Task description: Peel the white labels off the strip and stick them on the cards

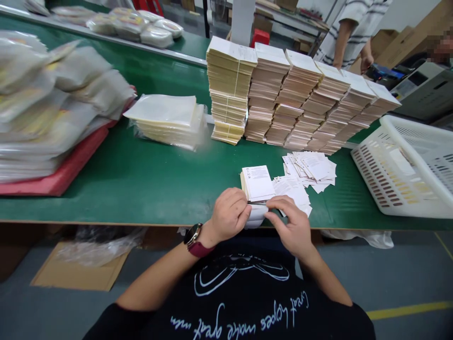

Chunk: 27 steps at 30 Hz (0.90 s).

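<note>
My left hand [230,215] and my right hand [288,227] meet at the near edge of the green work table [148,193], pinching a curled white paper piece [255,216] between their fingers. Just beyond them lies a small stack of white printed cards [257,183]. Loose printed slips [311,167] are scattered to the right of it, close to my right hand. Tall rows of banded card stacks [283,94] stand further along the table. A wristwatch [194,237] sits on my left wrist.
A clear-bagged stack of cards [166,120] lies left of the rows. Bagged bundles [53,104] are heaped on a red mat [60,165]. A white plastic crate [399,165] stands at right. A co-worker [350,33] stands beyond the table, among cardboard boxes.
</note>
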{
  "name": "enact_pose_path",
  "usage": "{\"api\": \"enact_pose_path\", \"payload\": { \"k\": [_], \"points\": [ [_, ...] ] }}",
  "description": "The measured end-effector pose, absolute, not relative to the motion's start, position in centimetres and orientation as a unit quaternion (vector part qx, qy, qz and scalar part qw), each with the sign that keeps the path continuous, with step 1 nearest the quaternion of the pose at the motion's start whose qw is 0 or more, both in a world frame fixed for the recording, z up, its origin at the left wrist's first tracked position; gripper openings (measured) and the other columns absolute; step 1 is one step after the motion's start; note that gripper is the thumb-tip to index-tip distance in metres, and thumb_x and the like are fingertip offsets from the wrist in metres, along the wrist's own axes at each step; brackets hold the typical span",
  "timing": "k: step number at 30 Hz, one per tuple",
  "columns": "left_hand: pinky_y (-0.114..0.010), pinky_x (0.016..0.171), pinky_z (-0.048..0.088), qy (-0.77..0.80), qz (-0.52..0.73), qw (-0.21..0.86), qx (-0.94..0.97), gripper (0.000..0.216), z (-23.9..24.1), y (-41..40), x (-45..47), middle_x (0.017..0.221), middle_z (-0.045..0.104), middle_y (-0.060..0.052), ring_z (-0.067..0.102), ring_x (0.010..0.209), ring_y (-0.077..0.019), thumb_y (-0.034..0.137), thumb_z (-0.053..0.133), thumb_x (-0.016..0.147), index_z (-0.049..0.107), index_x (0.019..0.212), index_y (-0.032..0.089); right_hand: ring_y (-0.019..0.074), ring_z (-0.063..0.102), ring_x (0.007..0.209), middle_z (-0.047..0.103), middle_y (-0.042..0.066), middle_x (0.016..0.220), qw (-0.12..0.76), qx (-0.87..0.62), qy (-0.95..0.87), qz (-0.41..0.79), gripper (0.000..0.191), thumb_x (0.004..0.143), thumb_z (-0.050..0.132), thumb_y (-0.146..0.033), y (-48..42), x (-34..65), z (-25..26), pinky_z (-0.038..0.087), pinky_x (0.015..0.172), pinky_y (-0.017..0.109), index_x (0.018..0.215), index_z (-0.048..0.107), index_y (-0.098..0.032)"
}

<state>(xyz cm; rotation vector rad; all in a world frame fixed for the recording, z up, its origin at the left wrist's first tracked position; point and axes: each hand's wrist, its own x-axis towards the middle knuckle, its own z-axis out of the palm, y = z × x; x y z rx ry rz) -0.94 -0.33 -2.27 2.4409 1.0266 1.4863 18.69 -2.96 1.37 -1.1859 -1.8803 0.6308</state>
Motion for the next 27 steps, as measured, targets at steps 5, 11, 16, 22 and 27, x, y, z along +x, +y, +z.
{"api": "enact_pose_path", "payload": {
  "k": [5, 11, 16, 22, 27],
  "points": [
    [-0.040, 0.086, 0.054, 0.351, 0.535, 0.013, 0.768, 0.021, -2.2, -0.7, -1.0, 0.113, 0.063, -0.012, 0.059, 0.109, -0.0224, 0.012, 0.055, 0.083, 0.055, 0.103, 0.017, 0.0163, 0.059, 0.081, 0.063, 0.001, 0.082, 0.454, -0.443, -0.713, 0.298, 0.009, 0.088, 0.059, -0.015, -2.9, 17.1, 0.6, 0.048, 0.074, 0.034, 0.089, 0.063, -0.023],
    [-0.038, 0.085, 0.055, 0.288, 0.488, 0.032, 0.823, 0.014, -2.1, -0.6, -0.9, 0.094, 0.068, -0.007, 0.062, 0.102, -0.0213, 0.007, 0.051, 0.082, 0.057, 0.091, 0.016, 0.0215, 0.054, 0.095, 0.063, 0.003, 0.094, 0.482, -0.450, -0.747, 0.080, 0.017, 0.085, 0.057, -0.010, -3.4, 17.4, 0.0, 0.041, 0.087, 0.043, 0.087, 0.062, -0.026],
    [-0.036, 0.080, 0.056, 0.311, 0.474, 0.046, 0.822, 0.010, -2.3, -0.5, -0.8, 0.093, 0.067, -0.008, 0.062, 0.093, -0.0190, 0.008, 0.051, 0.084, 0.057, 0.088, 0.015, 0.0182, 0.057, 0.082, 0.059, 0.001, 0.083, 0.582, -0.485, -0.647, 0.085, 0.009, 0.089, 0.051, -0.017, -1.5, 18.5, 1.5, 0.044, 0.080, 0.038, 0.088, 0.053, -0.026],
    [-0.039, 0.088, 0.056, 0.312, 0.420, 0.005, 0.852, 0.010, -2.3, -0.5, -0.7, 0.097, 0.066, -0.011, 0.061, 0.098, -0.0219, 0.009, 0.050, 0.083, 0.059, 0.079, 0.012, 0.0138, 0.054, 0.071, 0.058, -0.001, 0.076, 0.418, -0.563, -0.681, 0.212, 0.008, 0.086, 0.053, -0.026, 3.5, 18.3, 2.2, 0.043, 0.069, 0.028, 0.080, 0.056, -0.021],
    [-0.039, 0.087, 0.057, 0.317, 0.411, -0.001, 0.855, 0.013, -2.3, -0.5, -0.6, 0.098, 0.066, -0.011, 0.061, 0.099, -0.0214, 0.010, 0.048, 0.084, 0.059, 0.079, 0.012, 0.0124, 0.051, 0.063, 0.058, -0.003, 0.069, 0.354, -0.578, -0.677, 0.287, 0.007, 0.083, 0.053, -0.026, 4.8, 17.5, 0.7, 0.039, 0.062, 0.025, 0.078, 0.055, -0.021]
  ]
}}
